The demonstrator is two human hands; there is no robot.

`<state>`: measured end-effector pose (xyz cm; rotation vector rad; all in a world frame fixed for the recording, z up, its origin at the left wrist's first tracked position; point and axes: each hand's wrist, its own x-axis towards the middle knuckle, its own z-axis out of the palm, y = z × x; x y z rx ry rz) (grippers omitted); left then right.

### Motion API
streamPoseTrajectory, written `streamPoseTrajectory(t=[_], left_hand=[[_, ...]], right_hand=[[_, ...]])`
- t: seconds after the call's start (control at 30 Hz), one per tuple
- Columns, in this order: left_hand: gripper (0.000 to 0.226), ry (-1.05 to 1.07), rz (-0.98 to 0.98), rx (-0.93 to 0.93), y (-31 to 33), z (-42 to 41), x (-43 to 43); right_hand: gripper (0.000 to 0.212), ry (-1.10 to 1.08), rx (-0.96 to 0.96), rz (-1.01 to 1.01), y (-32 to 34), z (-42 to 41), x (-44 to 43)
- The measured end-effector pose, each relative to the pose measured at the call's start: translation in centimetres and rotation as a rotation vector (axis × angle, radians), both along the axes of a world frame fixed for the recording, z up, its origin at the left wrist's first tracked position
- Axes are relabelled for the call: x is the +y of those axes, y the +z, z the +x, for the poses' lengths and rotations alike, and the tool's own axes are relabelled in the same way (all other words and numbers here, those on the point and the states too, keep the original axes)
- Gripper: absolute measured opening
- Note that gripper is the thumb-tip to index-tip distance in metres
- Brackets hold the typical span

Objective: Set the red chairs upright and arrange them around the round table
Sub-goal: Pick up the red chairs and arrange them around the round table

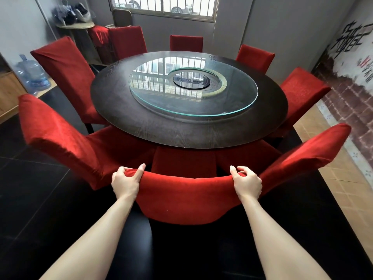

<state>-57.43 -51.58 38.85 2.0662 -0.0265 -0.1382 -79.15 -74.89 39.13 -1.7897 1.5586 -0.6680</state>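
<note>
Here, the black tiled floor [30, 188] fills the lower and left part of the head view; a tan tiled strip [323, 178] runs along the right wall. A barred window [165, 5] sits in the far wall.

The round counter [125, 118] stands at the centre of the room. Its dark top carries a glass turntable [232, 102], set off-centre toward the right.

Eight red chairs stand upright around the counter:
- near-left chair [60, 134] and near-right chair [306, 154], backs angled outward;
- left chair [66, 73] and right chair [302, 93];
- three far chairs [127, 42], [186, 43], [255, 57];
- nearest chair [187, 199], between the two near ones.

The nearest chair faces the counter. Its seat [183, 162] is partly tucked under the counter edge.

The left grip [126, 181] clasps the left top corner of the nearest chair's backrest. The right grip [247, 182] clasps the right top corner. On each grip the fingers curl over the top edge and the thumb lies on the side facing the counter. The backrest spans the gap between the two grips.

A ninth red chair [99, 34] stands behind the far-left one, beside a small side table [74, 25] holding shoes [78, 12]. A water jug [32, 75] stands on the floor at left.
</note>
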Motion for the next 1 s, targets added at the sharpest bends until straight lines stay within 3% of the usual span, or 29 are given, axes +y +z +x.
streamPoseTrajectory(t=[0.57,1.0], left_hand=[[0.05,-0.087,0.091,0.016,0.2,0.0,1.5],[0.05,-0.219,0.153,-0.158,3.0,0.0,0.0]], right_hand=[[0.054,0.01,-0.022,0.054,0.4,-0.4,1.3],[0.063,0.045,-0.074,0.066,2.0,-1.6,1.5]])
